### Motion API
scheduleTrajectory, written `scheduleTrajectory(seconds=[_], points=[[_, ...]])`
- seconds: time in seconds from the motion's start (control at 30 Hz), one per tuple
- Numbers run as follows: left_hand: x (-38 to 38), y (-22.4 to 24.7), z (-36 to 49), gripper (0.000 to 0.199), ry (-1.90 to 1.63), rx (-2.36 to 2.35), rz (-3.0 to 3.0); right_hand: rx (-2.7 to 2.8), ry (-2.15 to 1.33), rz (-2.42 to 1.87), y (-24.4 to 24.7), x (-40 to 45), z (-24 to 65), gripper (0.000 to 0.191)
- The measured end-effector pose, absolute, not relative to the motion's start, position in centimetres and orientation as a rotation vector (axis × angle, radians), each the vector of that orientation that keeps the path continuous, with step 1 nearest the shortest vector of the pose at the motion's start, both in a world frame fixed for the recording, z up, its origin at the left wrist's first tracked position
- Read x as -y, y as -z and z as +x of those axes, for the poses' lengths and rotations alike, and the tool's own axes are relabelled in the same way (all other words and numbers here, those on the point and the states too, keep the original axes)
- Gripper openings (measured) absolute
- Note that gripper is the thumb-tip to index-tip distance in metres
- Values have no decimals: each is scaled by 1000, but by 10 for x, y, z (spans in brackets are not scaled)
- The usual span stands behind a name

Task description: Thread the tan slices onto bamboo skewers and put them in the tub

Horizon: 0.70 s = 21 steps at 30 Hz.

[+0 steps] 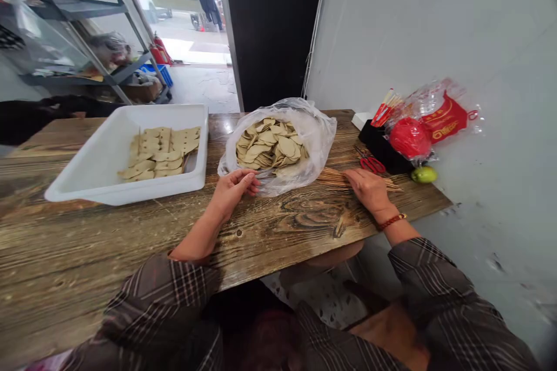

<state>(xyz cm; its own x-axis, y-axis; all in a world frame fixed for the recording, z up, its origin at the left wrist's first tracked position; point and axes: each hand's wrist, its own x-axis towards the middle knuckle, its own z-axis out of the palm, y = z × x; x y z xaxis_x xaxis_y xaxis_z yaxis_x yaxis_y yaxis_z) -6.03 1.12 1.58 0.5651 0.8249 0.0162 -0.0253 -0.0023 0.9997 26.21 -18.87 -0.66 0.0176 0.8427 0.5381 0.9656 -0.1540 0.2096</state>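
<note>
A clear plastic bag [321, 127], its mouth rolled wide, holds a heap of thin tan slices [272, 142]. At the bag's near left edge is my left hand [235, 188], its fingers curled and thumb pressed in against the plastic rim. My right hand [368, 188] is to the right of the bag, its fingers closed down on a bundle of thin bamboo skewers [333, 178]; the fingertips are partly hidden. Left of the bag, a white plastic tub [87, 177] contains tan slices threaded on skewers [159, 153], lying flat in overlapping rows.
Red-handled scissors [372, 164] lie beyond my right hand, near a black box [378, 142] with red-wrapped packets and a red plastic bundle. A green fruit [423, 174] sits by the wall. The wooden table's [270, 237] front edge is close to me. A shelf cart [91, 8] stands behind.
</note>
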Motion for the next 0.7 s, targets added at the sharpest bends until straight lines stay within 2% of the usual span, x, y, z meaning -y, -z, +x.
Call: scheduleTrajectory(seconds=[0.7], points=[[-10, -15, -59, 47, -774, -747, 1484, 1928, 762, -1877, -8, 185, 243, 16]])
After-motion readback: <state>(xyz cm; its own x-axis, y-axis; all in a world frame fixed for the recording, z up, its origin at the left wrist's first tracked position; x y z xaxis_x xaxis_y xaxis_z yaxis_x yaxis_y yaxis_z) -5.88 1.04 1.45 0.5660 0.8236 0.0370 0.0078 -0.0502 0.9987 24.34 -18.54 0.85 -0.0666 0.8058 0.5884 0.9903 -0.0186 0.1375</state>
